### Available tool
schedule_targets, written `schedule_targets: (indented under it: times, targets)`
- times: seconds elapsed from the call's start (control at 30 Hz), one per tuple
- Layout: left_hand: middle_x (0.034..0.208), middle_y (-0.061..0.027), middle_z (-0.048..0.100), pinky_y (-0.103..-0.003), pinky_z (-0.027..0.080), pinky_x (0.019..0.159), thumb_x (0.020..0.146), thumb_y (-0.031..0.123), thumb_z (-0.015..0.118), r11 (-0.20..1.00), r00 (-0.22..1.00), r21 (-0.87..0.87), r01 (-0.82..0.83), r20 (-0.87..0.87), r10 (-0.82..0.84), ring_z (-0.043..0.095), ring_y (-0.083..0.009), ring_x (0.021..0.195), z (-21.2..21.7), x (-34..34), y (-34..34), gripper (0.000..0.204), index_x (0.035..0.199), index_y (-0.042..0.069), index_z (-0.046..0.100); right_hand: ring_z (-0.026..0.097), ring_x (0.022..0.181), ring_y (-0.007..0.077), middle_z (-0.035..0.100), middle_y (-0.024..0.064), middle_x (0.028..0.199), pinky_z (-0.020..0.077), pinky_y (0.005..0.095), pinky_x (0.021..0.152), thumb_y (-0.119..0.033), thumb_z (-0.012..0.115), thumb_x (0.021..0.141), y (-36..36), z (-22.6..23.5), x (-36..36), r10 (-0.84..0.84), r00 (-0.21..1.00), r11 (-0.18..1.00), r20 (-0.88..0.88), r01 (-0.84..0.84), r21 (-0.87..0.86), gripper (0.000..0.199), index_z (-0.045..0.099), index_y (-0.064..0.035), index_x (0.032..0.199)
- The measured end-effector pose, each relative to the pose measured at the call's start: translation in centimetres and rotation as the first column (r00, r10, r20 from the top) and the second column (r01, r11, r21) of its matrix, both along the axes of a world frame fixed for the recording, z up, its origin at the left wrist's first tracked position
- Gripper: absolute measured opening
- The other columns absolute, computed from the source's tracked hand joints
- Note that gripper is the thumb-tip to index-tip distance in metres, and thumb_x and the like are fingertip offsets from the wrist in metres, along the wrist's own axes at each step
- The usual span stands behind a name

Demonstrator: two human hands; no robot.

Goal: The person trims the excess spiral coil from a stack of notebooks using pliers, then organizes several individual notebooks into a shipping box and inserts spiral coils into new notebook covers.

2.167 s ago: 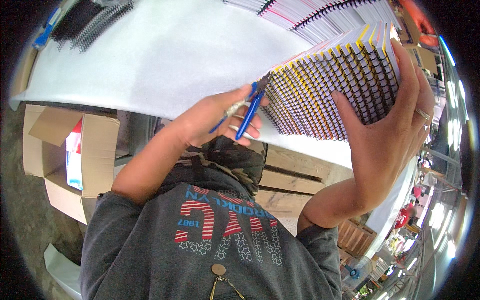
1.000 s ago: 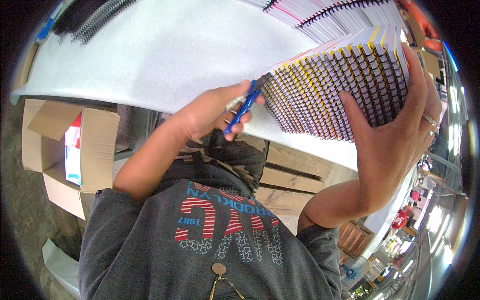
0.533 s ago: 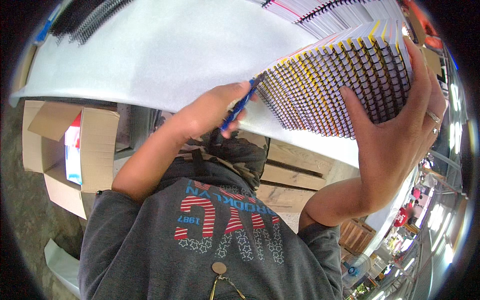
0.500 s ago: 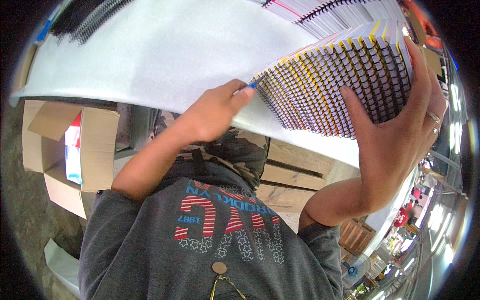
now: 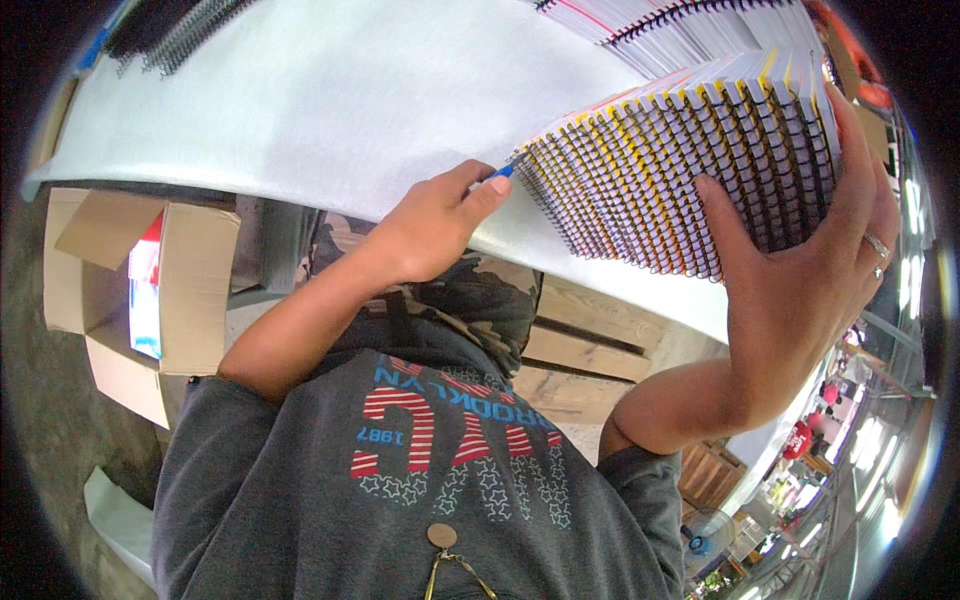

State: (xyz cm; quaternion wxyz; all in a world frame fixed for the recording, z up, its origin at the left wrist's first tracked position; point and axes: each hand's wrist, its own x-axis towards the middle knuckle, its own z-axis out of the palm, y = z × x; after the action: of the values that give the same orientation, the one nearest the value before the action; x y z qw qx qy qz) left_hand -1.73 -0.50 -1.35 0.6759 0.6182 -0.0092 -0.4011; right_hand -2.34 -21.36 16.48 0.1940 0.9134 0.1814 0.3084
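nearest, at the bottom of the view, is the person's grey printed shirt (image 5: 440, 480), with an open cardboard box (image 5: 130, 290) on the floor out at 9 o'clock. above it the left hand (image 5: 425, 235) is curled closed, thumb and forefinger pinching a blue-handled tool (image 5: 503, 172) whose tip touches the lower left corner of the stack. only a sliver of the tool shows, so i cannot tell what kind it is. at 3 o'clock the right hand (image 5: 800, 270) is spread wide, palm flat on the near face and thumb pressed against the coil side, with a ring on one finger.

the stack of spiral-bound notebooks (image 5: 680, 150) stands tilted at the near edge of the white surface (image 5: 330, 90), at 1 o'clock. it looks heavy as a block but loose: many thin books with black wire coils, apt to fan or slide over one another. a flat palm on each end, squeezing inward, seems the safest hold. the coils offer grip but may snag. more notebooks (image 5: 640, 20) lie beyond at 12 o'clock, and loose black coils (image 5: 170, 30) at 11 o'clock.
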Motion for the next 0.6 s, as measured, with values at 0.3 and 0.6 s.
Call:
schedule_targets:
  times: [0.3,0.6]
  targets:
    - [0.093,-0.0105,0.06,-0.038,0.05,0.072,0.095,0.053,0.026,0.854,0.877,-0.514,-0.077,-0.442,-0.186,0.061,-0.025,0.087,-1.5,1.0,0.6,0.059,0.125,0.005,0.046,0.048,0.111,0.0251,0.051,0.0068,0.116,0.0425,0.0408,0.091,-0.031,0.085,0.054,-0.4,0.3,0.1,0.0,1.0,1.0,-0.007,0.0,-0.029,0.086,0.045,-0.0252,0.13]
    - [0.084,-0.0078,0.057,-0.032,0.049,0.068,0.096,0.045,0.031,0.903,0.925,0.428,0.027,0.332,-0.185,0.059,-0.0188,0.08,0.0,0.3,-0.2,0.049,0.119,0.006,0.049,0.048,0.111,0.0254,0.049,0.0065,0.116,0.0446,0.0411,0.088,-0.038,0.084,0.055,-0.7,0.1,0.1,-0.019,1.0,1.0,0.005,0.019,-0.019,0.087,0.044,-0.0275,0.131]
